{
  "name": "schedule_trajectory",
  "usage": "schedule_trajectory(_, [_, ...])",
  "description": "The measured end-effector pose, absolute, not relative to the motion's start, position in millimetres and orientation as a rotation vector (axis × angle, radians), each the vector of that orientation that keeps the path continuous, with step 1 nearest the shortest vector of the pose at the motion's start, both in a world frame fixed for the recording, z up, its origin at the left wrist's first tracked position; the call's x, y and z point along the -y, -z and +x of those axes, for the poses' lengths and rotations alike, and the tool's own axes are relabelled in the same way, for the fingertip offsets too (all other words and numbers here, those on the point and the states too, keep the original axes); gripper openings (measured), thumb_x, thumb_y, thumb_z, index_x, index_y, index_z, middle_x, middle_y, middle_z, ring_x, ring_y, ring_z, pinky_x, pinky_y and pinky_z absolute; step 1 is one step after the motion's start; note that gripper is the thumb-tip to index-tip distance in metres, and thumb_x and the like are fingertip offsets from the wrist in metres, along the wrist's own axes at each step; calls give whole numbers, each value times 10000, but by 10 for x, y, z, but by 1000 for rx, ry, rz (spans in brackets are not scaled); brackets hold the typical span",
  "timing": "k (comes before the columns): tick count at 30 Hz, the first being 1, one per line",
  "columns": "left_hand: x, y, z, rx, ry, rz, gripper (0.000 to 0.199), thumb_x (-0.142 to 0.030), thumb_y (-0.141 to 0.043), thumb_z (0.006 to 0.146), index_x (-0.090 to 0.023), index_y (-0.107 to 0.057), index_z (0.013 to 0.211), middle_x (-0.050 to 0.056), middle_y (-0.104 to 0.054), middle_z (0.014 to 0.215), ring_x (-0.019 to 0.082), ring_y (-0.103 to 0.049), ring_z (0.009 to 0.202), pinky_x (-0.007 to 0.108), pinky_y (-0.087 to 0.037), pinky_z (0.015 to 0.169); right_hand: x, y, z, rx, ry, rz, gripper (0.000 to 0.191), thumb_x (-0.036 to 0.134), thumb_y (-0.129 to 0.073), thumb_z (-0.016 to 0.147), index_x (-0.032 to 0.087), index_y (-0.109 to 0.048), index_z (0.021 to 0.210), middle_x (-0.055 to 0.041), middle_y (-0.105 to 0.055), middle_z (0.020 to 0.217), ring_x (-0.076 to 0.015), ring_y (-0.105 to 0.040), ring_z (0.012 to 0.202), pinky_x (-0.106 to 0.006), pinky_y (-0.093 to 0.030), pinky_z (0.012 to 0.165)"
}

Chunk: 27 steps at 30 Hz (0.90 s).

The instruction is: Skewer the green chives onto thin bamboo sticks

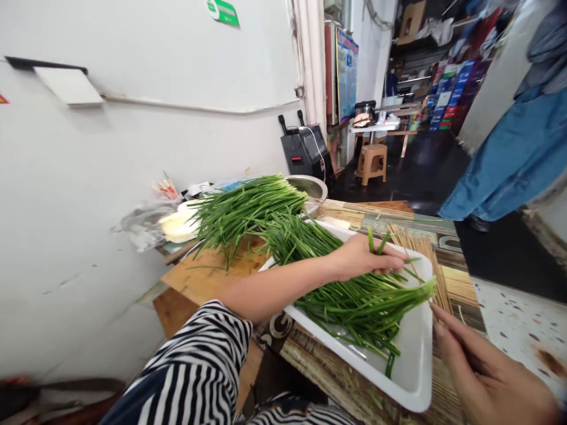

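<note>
Reaching across a white tray [419, 372], my left hand [365, 258] is closed on a few chives, whose green ends poke up between the fingers. Many long chives [354, 307] lie in the tray beneath it, their pale cut ends pointing right. Just beyond the tray's right rim, my right hand [491, 372] pinches a thin bamboo skewer, of which only a short length shows near the fingertips. The skewer runs up and left toward my left hand; whether it touches the chives there is hard to make out. More bamboo skewers [436, 268] lie in a bundle beside the tray.
Another heap of chives [252, 203] rests on a wooden board [195, 280], with a metal bowl [316, 186] behind. A white wall borders the left. A person in blue trousers [509, 156] stands at the right; a stool [372, 163] and stacked boxes are farther back.
</note>
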State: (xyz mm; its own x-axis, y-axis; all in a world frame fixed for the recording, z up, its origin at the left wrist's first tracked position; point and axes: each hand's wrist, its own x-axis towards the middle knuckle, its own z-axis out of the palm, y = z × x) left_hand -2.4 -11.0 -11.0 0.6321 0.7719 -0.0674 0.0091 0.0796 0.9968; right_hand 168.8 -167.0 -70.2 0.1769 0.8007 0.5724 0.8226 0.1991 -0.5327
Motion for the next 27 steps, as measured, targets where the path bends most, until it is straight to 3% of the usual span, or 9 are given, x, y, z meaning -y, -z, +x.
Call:
schedule_trajectory(5, [107, 112, -22, -723, -444, 1402, 319, -308, -625, 817, -81, -668, 1036, 48, -670, 732, 81, -580, 614, 239, -469, 620, 1653, 635, 1690, 1607, 92, -1617, 368, 430, -496, 892, 218, -713, 1100, -28, -745, 911, -205, -717, 710, -268, -589, 648])
schedule_trajectory(9, [-9, 107, -108, -887, -555, 1584, 353, -364, -554, 863, -119, -605, 1112, -62, -496, 543, 40, -403, 462, 174, -324, 488, 1738, 650, 1755, 1658, 119, -1624, 379, 440, -513, 882, 221, -700, 1127, -21, -742, 923, -181, -706, 626, -230, -570, 556])
schedule_trajectory(13, [-48, 28, -153, -843, -561, 1494, 425, -422, -544, 869, -181, -442, 1204, -81, -437, 586, 34, -307, 435, 172, -209, 434, 1771, 692, 1796, 1719, 78, -1588, 371, 433, -525, 877, 239, -696, 1143, -7, -739, 938, -176, -710, 645, -202, -560, 525])
schedule_trajectory(16, [-35, -20, -144, -768, -512, 1379, 345, -451, -461, 904, -214, -386, 1143, -47, -491, 688, 33, -335, 445, 167, -180, 418, 1776, 672, 1777, 1691, 66, -1576, 365, 436, -516, 879, 242, -708, 1121, -6, -734, 958, -190, -715, 679, -217, -577, 562])
schedule_trajectory(20, [-19, -17, -125, -598, -613, 1381, 177, -340, -483, 901, -175, -447, 955, -14, -511, 796, 14, -355, 484, 159, -210, 430, 1789, 611, 1741, 1711, 50, -1535, 352, 419, -526, 875, 231, -709, 1110, -7, -733, 951, -192, -714, 677, -226, -592, 611])
schedule_trajectory(27, [-59, 51, -103, -658, -801, 1417, 196, -279, -617, 805, -118, -574, 908, -27, -551, 729, 7, -335, 489, 195, -229, 471, 1811, 580, 1696, 1686, 104, -1557, 392, 448, -472, 904, 189, -709, 1078, -27, -735, 944, -201, -716, 716, -228, -592, 622])
